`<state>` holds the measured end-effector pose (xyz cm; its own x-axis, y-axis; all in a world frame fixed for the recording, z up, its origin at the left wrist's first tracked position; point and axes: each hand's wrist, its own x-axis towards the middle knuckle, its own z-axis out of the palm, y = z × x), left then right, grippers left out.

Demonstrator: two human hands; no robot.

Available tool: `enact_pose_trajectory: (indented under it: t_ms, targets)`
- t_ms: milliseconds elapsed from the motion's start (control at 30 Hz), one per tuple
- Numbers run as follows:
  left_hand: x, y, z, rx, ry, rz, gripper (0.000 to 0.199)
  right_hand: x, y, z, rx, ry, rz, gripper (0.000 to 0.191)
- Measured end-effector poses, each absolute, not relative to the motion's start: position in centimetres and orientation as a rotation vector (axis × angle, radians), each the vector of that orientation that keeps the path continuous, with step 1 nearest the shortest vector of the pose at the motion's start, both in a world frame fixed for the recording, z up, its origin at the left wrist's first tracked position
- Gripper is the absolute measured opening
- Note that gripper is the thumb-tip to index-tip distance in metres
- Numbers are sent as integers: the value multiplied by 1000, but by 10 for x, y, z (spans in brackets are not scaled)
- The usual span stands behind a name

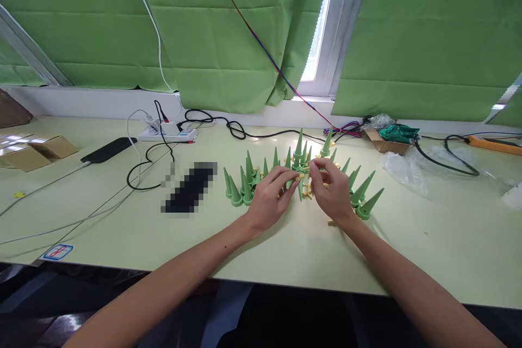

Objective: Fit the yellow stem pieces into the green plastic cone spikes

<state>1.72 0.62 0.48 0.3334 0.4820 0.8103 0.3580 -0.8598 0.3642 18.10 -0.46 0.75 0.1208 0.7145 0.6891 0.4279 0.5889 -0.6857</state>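
Observation:
In front of me, both hands are raised over a cluster of green cone-shaped pieces [247,187] with round bases. My left hand [271,196] grips a green cone [290,180], partly covered by the fingers, and a small yellow piece [302,176] shows at its end. Close to that end, my right hand [330,187] has thumb and fingertips pinched together; whatever sits between them is too small to make out. More green cones [362,196] stand or lean to the right. Small yellow pieces [307,191] lie on the table between and behind the hands.
On the left of the table [142,244] are a pixelated dark object [190,187], a black power bank-like slab [109,150], a power strip [167,131] with cables, and cardboard boxes [28,152]. At the back right sit an open carton [385,141] and clear plastic bags [408,171].

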Motion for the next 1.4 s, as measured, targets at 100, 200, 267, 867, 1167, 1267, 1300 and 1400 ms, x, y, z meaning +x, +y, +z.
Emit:
enact_pose_trajectory:
  t_ms: [100, 200, 267, 867, 1167, 1267, 1300, 1400]
  targets:
    - [18, 7, 5, 2485, 759, 1620, 14, 180, -6, 8, -976, -1510, 252, 13]
    - [18, 6, 6, 2479, 751, 1628, 13, 179, -7, 8, -965, -1513, 225, 12]
    - [18, 5, 7, 2471, 753, 1631, 13, 179, -7, 8, -963, -1512, 202, 11]
    - [19, 6, 7, 2394, 779, 1653, 11, 180, -8, 9, -989, -1578, 121, 14]
    - [20, 6, 9, 2370, 774, 1660, 10, 180, -6, 8, -1014, -1521, 109, 14]
    - [19, 6, 9, 2364, 792, 1651, 8, 180, -6, 9, -994, -1559, 162, 12]
    - [19, 6, 9, 2358, 801, 1647, 8, 180, -7, 9, -988, -1567, 181, 11]
    - [19, 6, 10, 2349, 822, 1638, 8, 179, -8, 10, -969, -1581, 224, 10]
